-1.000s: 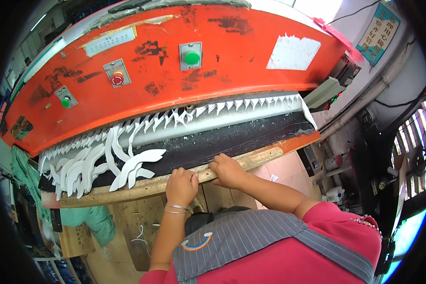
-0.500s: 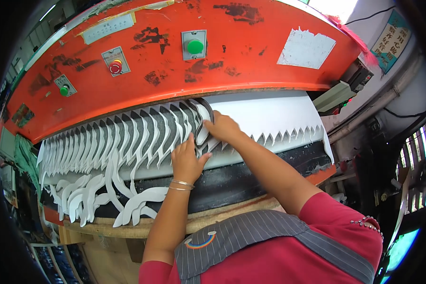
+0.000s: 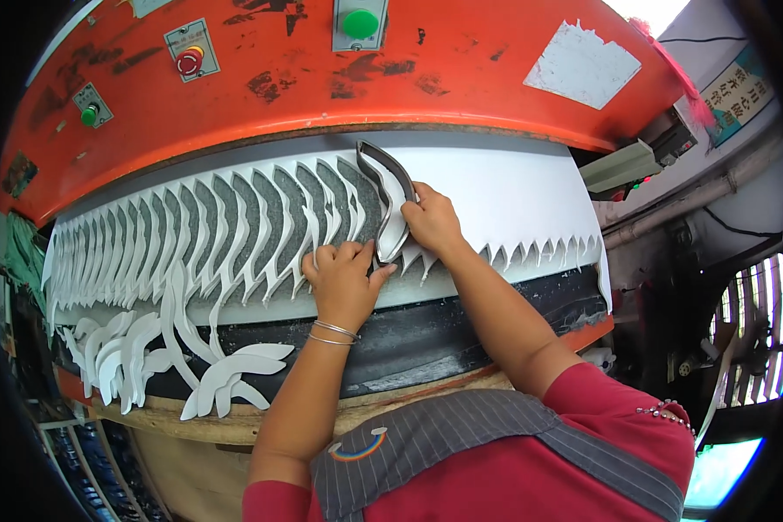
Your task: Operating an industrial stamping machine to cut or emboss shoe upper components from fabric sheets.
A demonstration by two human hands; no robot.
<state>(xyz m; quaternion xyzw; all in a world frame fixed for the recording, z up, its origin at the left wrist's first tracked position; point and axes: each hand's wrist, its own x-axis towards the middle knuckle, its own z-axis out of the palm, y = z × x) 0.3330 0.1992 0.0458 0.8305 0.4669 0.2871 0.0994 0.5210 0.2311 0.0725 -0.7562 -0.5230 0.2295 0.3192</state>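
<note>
A wavy cutting die [image 3: 392, 163] with a dark metal rim stands on the white sheet [image 3: 496, 187], at the right end of a row of curved cut-outs. My right hand [image 3: 435, 222] grips its right side, fingers wrapped over the rim. At the die's lower end, my left hand [image 3: 346, 277] has its thumb and index finger around the tip. The other left fingers are bent over thin white strips between the cut-outs. Grey backing shows through the gaps. Loose wavy white pieces [image 3: 235, 376] lie piled near the front edge, left of my left forearm.
An orange-red press beam [image 3: 322, 96] spans the far side, carrying green buttons [image 3: 358, 24] and a red knob [image 3: 190, 60]. A black band [image 3: 426, 344] and a wooden edge [image 3: 383, 396] run along the front. A grey metal box [image 3: 622, 170] juts out at right.
The die has shifted slightly right, off the last cut-out, leaving that dark gap exposed. Both hands have moved with it. The whole view has tilted toward the bench.
</note>
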